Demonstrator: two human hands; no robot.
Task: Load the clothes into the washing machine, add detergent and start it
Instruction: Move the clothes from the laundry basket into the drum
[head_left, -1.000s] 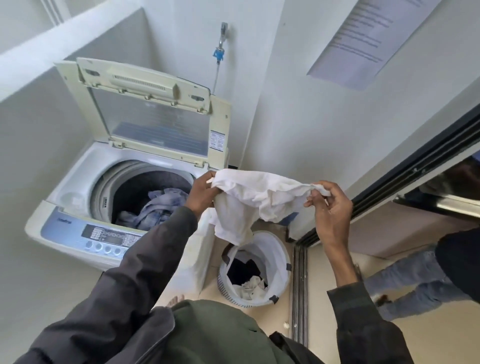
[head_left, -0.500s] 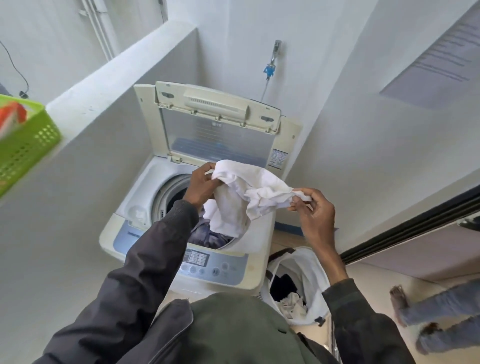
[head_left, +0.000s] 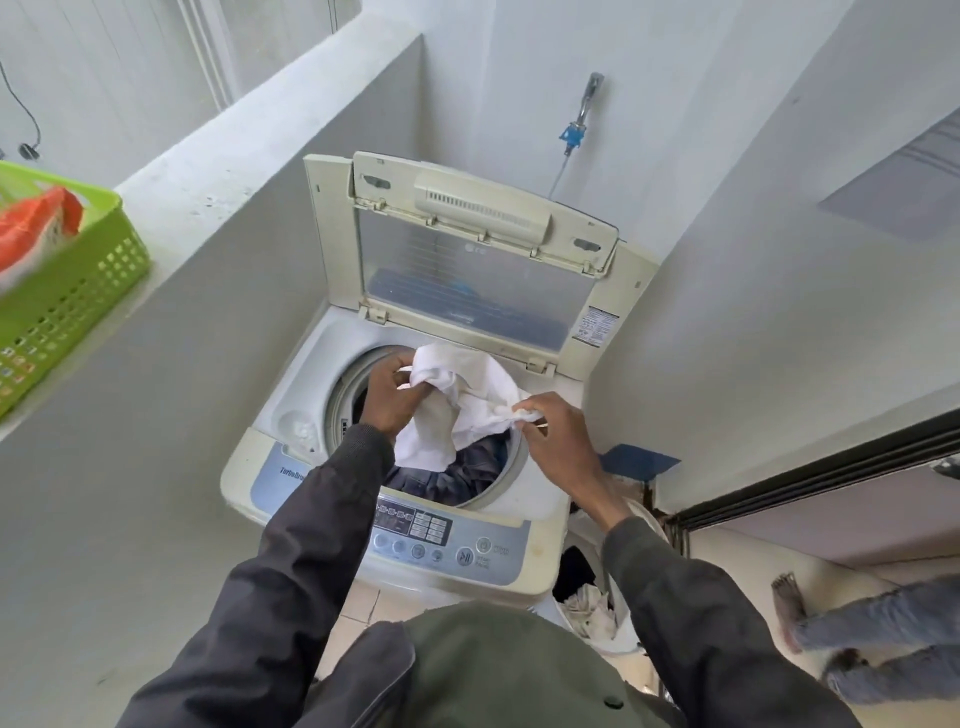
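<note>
A single head-worn wide-angle view looks steeply down and forward from close above the washing machine (head_left: 415, 441), whose drum opening sits centre frame. Its raised lid (head_left: 467, 260) stands toward 12 o'clock, with the green basket (head_left: 67, 291) at 9 o'clock.

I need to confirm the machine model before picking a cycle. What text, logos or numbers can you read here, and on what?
"LG": logo on the washing machine lid, faint.
"Turbo Dr...": on the control panel, the rest hidden by the left sleeve.
Sticker on the lid's right edge: print too small to read.
Button and display labels: too blurred to read.
Paper on the right wall: lines unreadable.
No model number is legible.
</note>
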